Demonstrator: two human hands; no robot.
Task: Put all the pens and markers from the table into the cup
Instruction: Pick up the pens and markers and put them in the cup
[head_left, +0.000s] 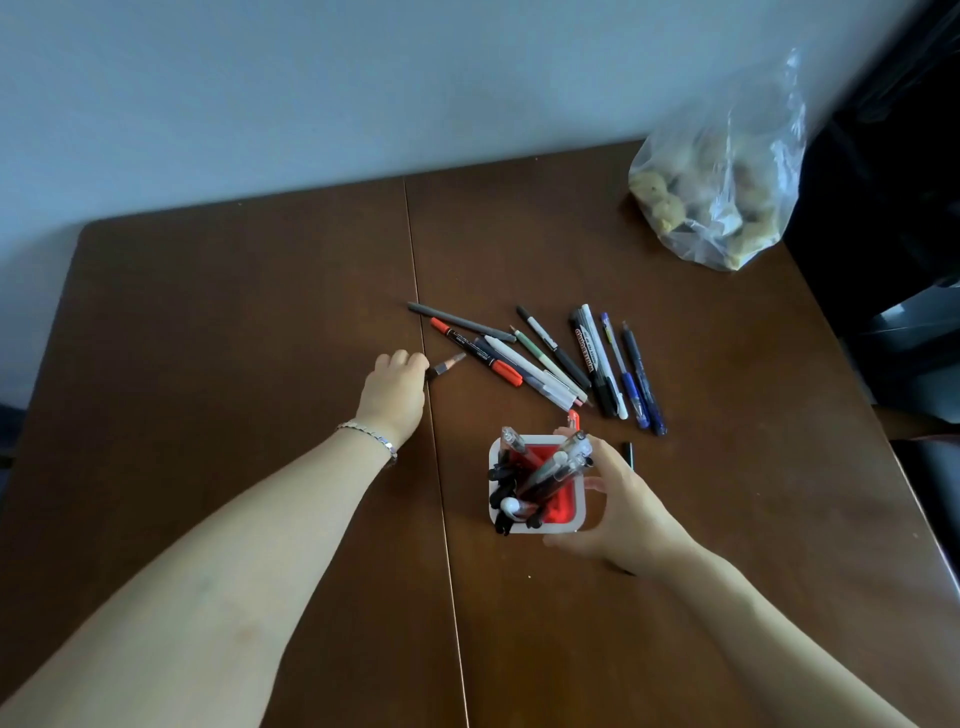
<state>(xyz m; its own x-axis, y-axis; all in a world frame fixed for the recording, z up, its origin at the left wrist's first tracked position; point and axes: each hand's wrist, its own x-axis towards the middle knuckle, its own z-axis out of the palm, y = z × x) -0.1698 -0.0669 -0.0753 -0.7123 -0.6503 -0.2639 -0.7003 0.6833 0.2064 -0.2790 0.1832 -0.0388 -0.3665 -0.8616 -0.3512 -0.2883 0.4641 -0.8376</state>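
A brown wooden table (234, 322) fills most of the frame, with a seam running down its middle. Just right of centre, low in the picture, stands a square cup (537, 527) with a white rim and red inside, already stuffed with several pens, clear-barrelled and black ones leaning every way. The right hand (618, 512) is cupped around the cup's right side, fingers spread and curved against its wall, thumb near the lower corner; it looks to be steadying the cup rather than pinching anything, though I can't tell how firmly it presses.

The left hand (396, 389) reaches up to the centre of the frame, fingers curled together on the blunt end of a short pencil (448, 365), whose sharpened tip points up and right. A thin bracelet (370, 436) sits on that wrist.

Right of the pencil, across the middle of the frame, a loose fan of pens and markers (550, 358) lies on the table: a grey one, a black marker with red caps, white ones, a green one, black markers and blue pens at the right edge of the bunch.

In the upper right corner sits a clear plastic bag (722, 182) with lumpy yellowish contents.
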